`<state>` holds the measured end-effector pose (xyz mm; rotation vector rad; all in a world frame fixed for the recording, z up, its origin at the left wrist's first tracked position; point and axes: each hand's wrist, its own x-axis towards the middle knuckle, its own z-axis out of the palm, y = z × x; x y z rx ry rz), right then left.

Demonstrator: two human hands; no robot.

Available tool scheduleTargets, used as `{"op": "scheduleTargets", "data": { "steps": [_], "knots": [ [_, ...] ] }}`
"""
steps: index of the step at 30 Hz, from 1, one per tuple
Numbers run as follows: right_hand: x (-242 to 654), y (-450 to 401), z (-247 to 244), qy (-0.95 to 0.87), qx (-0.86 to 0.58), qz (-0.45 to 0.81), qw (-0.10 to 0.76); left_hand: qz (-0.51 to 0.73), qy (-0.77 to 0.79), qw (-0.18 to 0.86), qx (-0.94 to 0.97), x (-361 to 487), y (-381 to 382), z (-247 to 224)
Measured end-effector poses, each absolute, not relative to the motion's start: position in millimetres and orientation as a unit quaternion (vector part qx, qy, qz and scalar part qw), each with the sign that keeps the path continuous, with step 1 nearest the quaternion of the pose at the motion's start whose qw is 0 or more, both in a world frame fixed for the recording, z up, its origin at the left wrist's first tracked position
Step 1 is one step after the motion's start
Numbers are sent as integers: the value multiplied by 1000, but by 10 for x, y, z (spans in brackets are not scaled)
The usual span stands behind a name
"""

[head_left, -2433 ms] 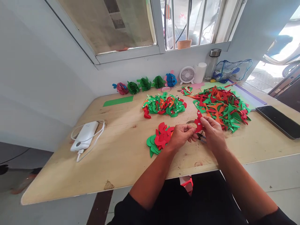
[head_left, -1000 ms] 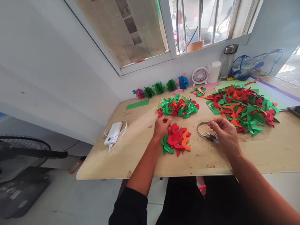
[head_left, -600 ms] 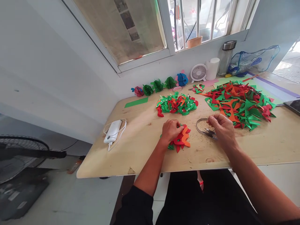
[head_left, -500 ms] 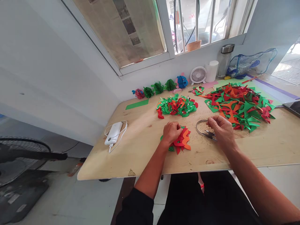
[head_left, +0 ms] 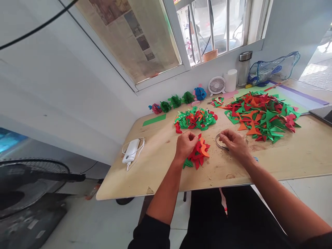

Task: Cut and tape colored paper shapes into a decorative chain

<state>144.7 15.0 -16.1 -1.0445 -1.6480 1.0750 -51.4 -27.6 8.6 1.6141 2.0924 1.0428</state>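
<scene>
My left hand (head_left: 185, 144) is closed in a pinch, with the tip of a red paper piece (head_left: 199, 136) showing at its fingertips. Beneath and beside it lies a small pile of red, orange and green paper cutouts (head_left: 199, 157). To the right, my right hand (head_left: 235, 144) has its fingers closed round a metal tool with a curved loop (head_left: 217, 142); its other end is hidden by the hand. Behind both hands is a heap of green and red cutouts with pale spots (head_left: 195, 119).
Paper offcuts (head_left: 269, 119) form a big heap at right. Folded paper figures (head_left: 175, 101) line the wall near a small fan (head_left: 217, 85), a white cylinder (head_left: 230, 80) and a glass bottle (head_left: 243, 69). A white power bank (head_left: 131, 151) with cable lies at left.
My left hand has lifted slightly off the small pile, and a red tip shows at its fingers. My right hand has shifted slightly left and turned, hiding the tool's dark end. The view has shifted.
</scene>
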Motion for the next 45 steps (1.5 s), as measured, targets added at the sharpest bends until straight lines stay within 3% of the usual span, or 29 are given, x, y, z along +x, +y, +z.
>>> {"op": "scheduleTargets", "data": {
  "steps": [3,10,25,27,31,36,45],
  "knots": [
    [1436,146,-171,-698,-410,413,418,368,710,193,569,-499,-269,130],
    [1416,122,-167,-759,-392,350,385,527,630,376,429,-530,-264,155],
    [1378,17,-211,-799,-391,248,383,578,565,432,400,86,-189,187],
    [1380,17,-192,-795,-387,264,386,576,567,417,417,14,-166,145],
    [1383,16,-170,-774,-395,316,382,544,636,277,473,-377,9,36],
    [1385,4,-144,-750,-392,377,377,365,789,119,479,-937,378,-27],
    [1384,-19,-110,-744,-397,385,375,354,797,122,474,-990,758,-138]
  ]
}}
